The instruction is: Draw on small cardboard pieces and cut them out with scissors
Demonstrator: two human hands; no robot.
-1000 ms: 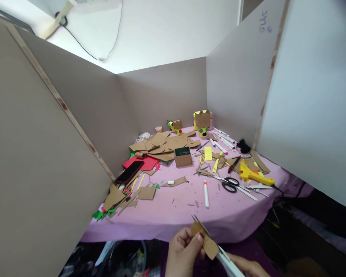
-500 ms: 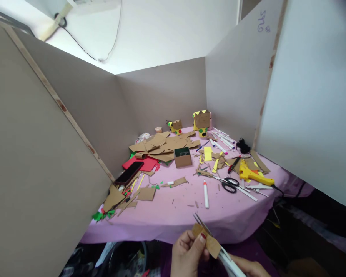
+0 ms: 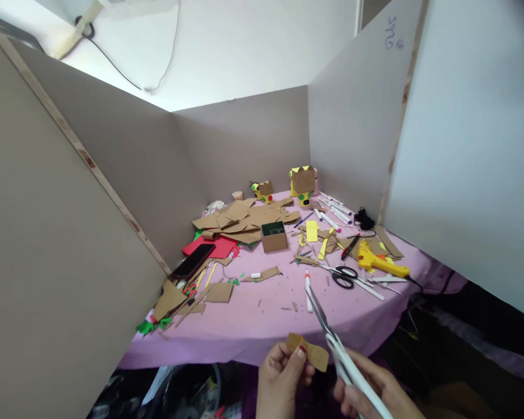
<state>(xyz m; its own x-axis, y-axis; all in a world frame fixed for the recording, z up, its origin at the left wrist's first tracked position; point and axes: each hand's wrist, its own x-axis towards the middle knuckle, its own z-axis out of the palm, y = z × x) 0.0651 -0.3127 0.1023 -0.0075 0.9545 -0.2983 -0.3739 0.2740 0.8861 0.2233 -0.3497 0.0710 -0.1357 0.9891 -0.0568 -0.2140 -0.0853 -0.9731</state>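
Pinched between the thumb and fingers of my left hand (image 3: pixel 282 375) is a small brown cardboard piece (image 3: pixel 318 357), narrow in its middle and wider at both ends. My right hand (image 3: pixel 373 384) grips white-handled scissors (image 3: pixel 338 349), their blades pointing up and away over the table's front edge. The blades stand apart from the cardboard, just to its right. Beyond the blade tips, partly covered by them, a white marker (image 3: pixel 308 301) with an orange-red tip lies on the pink cloth.
Black-handled scissors (image 3: pixel 344 277) and a yellow glue gun (image 3: pixel 382 260) lie at the right. A small open box (image 3: pixel 273 238) stands mid-table before stacked cardboard (image 3: pixel 244 218). A phone (image 3: pixel 194 261) rests at the left. Grey panels (image 3: pixel 244 134) enclose the table. A dark bin (image 3: pixel 187 390) sits below.
The white-handled scissors have come away from the cardboard piece, moving right and up with my right hand. My left hand still holds the cardboard, and the view has shifted slightly.
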